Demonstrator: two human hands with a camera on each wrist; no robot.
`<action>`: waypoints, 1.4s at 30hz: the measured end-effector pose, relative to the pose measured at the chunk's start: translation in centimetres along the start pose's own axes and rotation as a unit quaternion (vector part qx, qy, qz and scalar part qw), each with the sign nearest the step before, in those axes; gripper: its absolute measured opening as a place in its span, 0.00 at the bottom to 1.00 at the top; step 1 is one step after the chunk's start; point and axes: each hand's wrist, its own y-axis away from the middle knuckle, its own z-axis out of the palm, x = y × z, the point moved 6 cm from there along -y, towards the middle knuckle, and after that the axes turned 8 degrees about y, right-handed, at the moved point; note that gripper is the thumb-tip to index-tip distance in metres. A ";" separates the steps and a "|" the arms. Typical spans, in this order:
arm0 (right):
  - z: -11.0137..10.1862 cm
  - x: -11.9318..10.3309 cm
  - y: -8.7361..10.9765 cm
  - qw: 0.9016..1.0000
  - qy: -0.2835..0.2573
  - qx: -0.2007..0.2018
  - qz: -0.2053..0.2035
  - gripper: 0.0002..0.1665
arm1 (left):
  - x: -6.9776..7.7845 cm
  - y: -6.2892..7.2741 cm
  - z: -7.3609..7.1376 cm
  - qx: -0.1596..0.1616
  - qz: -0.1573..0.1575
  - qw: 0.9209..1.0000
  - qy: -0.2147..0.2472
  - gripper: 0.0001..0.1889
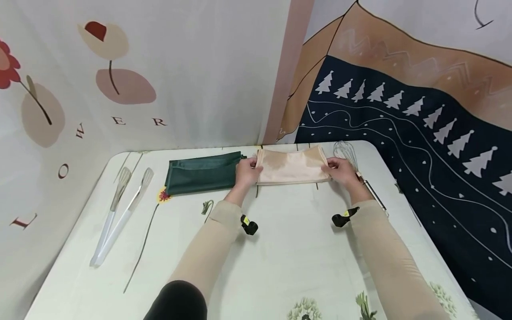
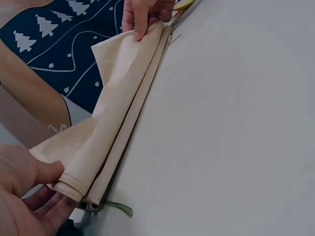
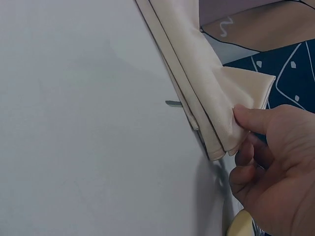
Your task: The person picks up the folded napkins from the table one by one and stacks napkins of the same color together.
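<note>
A folded cream satin cloth (image 1: 292, 166) lies near the far edge of the table, its layers showing along the near side. My left hand (image 1: 247, 172) pinches its left end, thumb on top and fingers underneath, as the left wrist view shows. At the other end my right hand (image 1: 342, 171) pinches the cloth (image 3: 216, 103) between thumb and fingers. The upper layer is lifted and bent at both ends. Just left of my left hand is a folded dark green cloth (image 1: 204, 172), lying flat.
Right of the cream cloth lies a whisk (image 1: 370, 191), partly behind my right hand and forearm. Tongs (image 1: 120, 218) with pale handles lie at the table's left side. The table (image 1: 296, 253) has a printed white cover. Patterned curtains (image 1: 208, 66) hang behind it.
</note>
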 end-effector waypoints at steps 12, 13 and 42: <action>0.3 -0.3 0.2 1.000 0.019 0.017 -0.017 0.24 | 0.4 0.2 -0.6 0.042 0.021 0.999 -0.024 0.15; 0.3 -0.3 0.2 1.000 0.021 0.018 -0.015 0.24 | 0.5 0.2 -0.7 0.046 0.025 0.998 -0.022 0.17; 0.4 -2.7 5.9 0.988 -0.060 0.126 -0.062 0.21 | -0.1 5.2 -4.0 -0.043 0.149 0.979 -0.129 0.19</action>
